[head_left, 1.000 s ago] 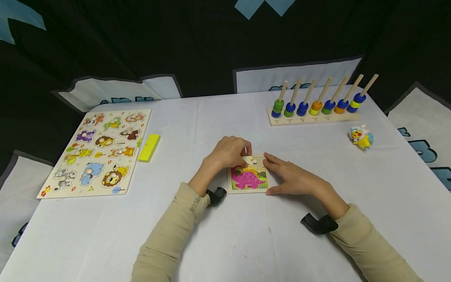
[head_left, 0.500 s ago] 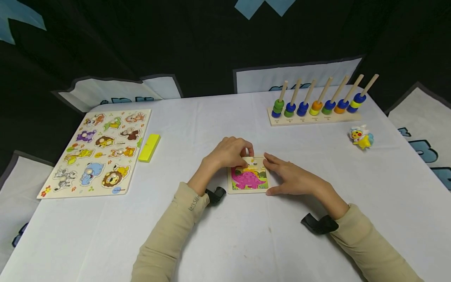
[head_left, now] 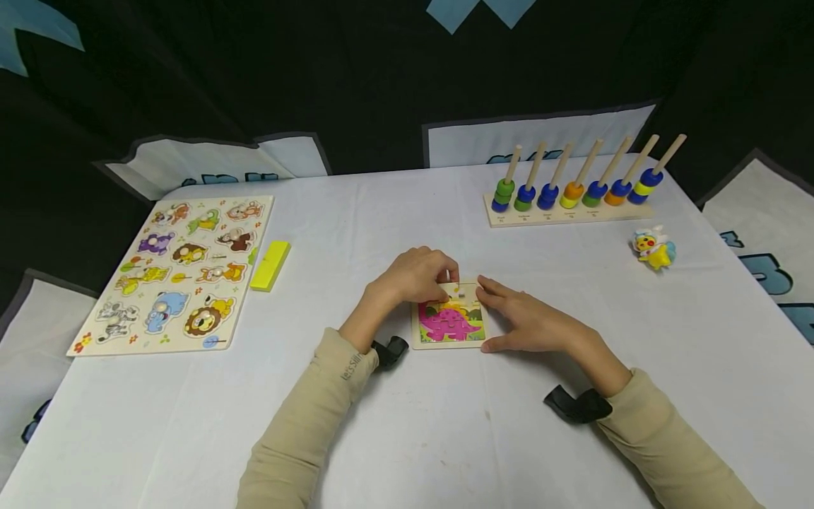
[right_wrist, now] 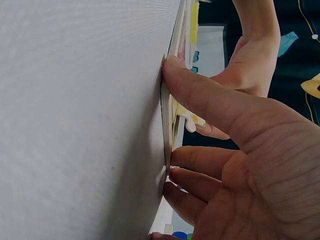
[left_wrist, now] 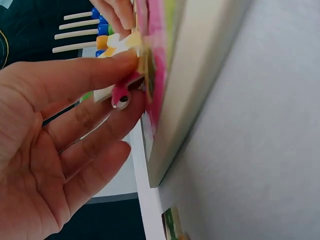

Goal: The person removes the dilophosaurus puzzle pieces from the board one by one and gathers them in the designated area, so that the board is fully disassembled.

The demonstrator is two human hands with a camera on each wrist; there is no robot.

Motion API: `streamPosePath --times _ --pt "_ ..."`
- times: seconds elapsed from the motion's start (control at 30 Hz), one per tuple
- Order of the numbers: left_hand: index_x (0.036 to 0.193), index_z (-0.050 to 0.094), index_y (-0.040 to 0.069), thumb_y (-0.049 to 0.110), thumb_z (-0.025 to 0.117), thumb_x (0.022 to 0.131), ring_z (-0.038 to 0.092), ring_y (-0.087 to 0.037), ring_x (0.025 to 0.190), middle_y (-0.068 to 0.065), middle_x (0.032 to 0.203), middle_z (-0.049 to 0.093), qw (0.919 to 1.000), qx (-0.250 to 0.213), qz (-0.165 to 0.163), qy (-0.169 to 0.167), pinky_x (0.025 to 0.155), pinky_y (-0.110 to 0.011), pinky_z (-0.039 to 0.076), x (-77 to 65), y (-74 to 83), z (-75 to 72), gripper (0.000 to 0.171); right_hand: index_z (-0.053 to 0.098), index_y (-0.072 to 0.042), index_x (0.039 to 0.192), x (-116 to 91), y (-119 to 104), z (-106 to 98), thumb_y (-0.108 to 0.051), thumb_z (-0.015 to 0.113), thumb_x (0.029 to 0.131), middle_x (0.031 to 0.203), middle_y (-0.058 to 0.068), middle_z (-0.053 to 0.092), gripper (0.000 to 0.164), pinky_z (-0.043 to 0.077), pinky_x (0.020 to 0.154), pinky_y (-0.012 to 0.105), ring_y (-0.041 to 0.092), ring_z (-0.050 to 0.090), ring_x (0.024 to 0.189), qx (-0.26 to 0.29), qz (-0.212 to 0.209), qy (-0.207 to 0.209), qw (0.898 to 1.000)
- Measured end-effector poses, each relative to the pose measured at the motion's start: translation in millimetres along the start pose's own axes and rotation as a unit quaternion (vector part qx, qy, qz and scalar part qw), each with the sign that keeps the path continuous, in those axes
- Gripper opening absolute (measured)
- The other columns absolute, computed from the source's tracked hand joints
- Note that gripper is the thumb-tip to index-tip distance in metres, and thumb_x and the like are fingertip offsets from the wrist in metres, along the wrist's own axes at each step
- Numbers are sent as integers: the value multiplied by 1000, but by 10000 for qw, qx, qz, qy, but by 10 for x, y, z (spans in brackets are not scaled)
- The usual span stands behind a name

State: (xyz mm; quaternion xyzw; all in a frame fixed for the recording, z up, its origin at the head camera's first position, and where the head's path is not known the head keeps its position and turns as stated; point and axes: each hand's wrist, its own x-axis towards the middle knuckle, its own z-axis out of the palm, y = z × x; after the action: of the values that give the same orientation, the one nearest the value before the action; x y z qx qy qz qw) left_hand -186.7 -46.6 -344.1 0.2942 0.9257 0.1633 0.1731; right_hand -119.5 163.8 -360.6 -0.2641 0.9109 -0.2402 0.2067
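Near center of frame, pinched in grip of left hand (head_left: 413,274): puzzle piece (left_wrist: 121,95), tilted over upper part of dinosaur board (head_left: 448,345). Since second ago, only slight change in tilt; seemingly not yet seated flat. Against board's right edge: right hand (head_left: 533,322), spread.

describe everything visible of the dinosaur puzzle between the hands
The dinosaur puzzle is squarish, with a pale, wooden-looking frame around a pink dinosaur on green and yellow. It lies flat on the white tablecloth. The left hand pinches a tilted piece with a pink patch and an eye at its far side, hiding its upper-left part; the right hand touches its right edge.
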Motion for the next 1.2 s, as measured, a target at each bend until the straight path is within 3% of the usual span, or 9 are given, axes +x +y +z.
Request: streamPosePath --times 0.2,0.43,0.63,0.87,1.1,1.2 --pt "85 68 18 12 75 75 53 -15 76 4 74 62 9999 90 50 44 67 -28 39 -3 33 11 13 29 4 147 5 -3 -2 -31 75 81 160 19 14 88 24 112 60 39 18 146 -3 7 -12 10000" --pt "77 66 15 7 74 73 52 -12 68 3 67 60 9991 20 426 62 61 -23 39 0 59 31 12 30 5 146 3 -7 -14 -35 75 81 159 21 15 89 25 111 61 41 19 145 72 -138 18 9999" --pt "89 75 13 11 72 81 54 -10 69 3 73 67 9988 -78 469 129 65 -23 42 -19 29 6 9 30 5 146 5 -5 -6 -36 76 80 159 22 15 90 26 110 59 42 20 144 73 -169 27 9998" --pt "118 69 6 12 61 93 49 -7 56 -5 80 73 9948 -742 695 -9 62 -20 39 -29 -17 -62 26 29 5 147 6 17 1 -32 76 81 160 20 13 88 25 112 57 41 17 146 77 -4 -47 10000" --pt "114 71 7 15 61 93 52 -10 66 -4 101 74 9910 -1210 545 194 61 -20 40 -82 -40 -197 24 29 4 147 -6 13 -3 -32 76 81 160 19 12 89 24 112 58 40 16 146 115 17 -27 9999" --pt "106 75 8 17 67 90 58 -10 70 -3 97 75 9889 -1309 592 382 63 -21 45 -104 -50 -257 20 29 4 147 -6 17 -2 -32 76 81 160 19 12 89 23 112 60 40 16 146 138 22 -29 9999"
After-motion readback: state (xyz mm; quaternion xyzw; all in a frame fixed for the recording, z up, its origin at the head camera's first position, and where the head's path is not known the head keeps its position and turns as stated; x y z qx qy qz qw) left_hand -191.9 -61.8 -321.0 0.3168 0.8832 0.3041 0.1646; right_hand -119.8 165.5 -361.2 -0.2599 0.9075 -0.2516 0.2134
